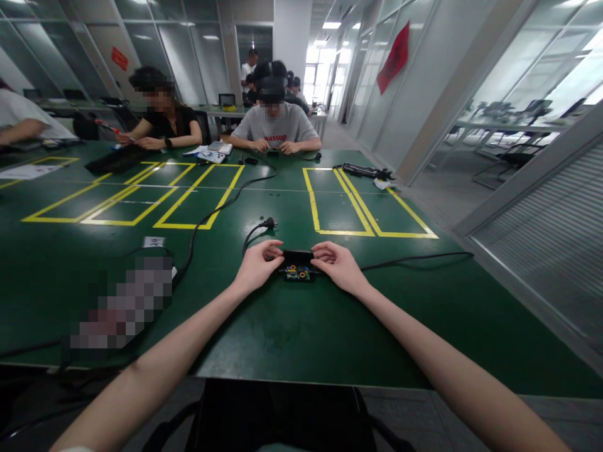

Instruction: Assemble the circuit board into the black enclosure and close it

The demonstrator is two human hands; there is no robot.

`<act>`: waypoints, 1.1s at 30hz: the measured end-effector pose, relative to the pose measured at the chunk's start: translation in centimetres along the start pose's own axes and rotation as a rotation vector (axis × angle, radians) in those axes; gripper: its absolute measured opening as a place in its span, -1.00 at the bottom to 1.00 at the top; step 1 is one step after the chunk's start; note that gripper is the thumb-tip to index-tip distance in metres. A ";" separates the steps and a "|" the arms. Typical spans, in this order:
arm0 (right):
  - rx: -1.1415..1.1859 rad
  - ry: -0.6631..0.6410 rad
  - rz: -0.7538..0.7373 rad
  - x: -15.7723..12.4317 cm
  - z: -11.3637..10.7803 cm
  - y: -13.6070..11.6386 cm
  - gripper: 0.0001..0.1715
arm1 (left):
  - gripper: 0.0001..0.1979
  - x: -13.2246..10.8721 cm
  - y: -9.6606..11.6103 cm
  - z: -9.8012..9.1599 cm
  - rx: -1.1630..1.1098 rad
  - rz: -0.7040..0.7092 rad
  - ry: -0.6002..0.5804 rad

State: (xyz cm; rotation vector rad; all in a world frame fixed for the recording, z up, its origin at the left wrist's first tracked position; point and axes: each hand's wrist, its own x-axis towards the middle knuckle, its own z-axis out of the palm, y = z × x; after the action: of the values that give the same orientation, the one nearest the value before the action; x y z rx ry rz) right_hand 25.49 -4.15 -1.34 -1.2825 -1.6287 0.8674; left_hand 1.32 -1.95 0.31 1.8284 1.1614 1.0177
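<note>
A small black box (297,258) with an open circuit board (298,273) of coloured parts lies on the green table (292,326) in front of me. My left hand (257,265) grips its left end with curled fingers. My right hand (335,265) grips its right end the same way. A black cable (414,258) runs from the box off to the right.
A loose black plug and cord (264,225) lie just behind the box. Yellow tape rectangles (348,207) mark the table. A blurred patch (122,301) sits at the left. Two people (276,125) work at the far edge, with tools (362,169) nearby.
</note>
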 end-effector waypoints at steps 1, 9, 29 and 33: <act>0.054 0.005 0.014 -0.1 0.1 -0.1 -0.67 | -0.70 0.0 0.0 -0.1 -0.043 -0.018 -0.004; 0.149 0.017 0.052 -0.2 0.4 0.0 -0.68 | -0.75 -0.2 0.7 -0.2 -0.107 -0.081 -0.023; 0.192 -0.003 0.084 -0.6 0.0 -1.0 -0.64 | -0.72 -0.5 1.2 -0.8 -0.125 -0.078 -0.080; 0.175 -0.008 0.048 -0.8 -0.2 -1.1 -0.65 | -0.72 -0.4 0.8 -0.7 -0.159 -0.107 -0.111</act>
State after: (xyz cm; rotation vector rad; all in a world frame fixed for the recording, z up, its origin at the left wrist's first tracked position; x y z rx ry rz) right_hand 25.31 -5.14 -0.43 -1.2007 -1.4986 1.0220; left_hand 0.86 -2.49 1.24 1.6585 1.0681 0.9097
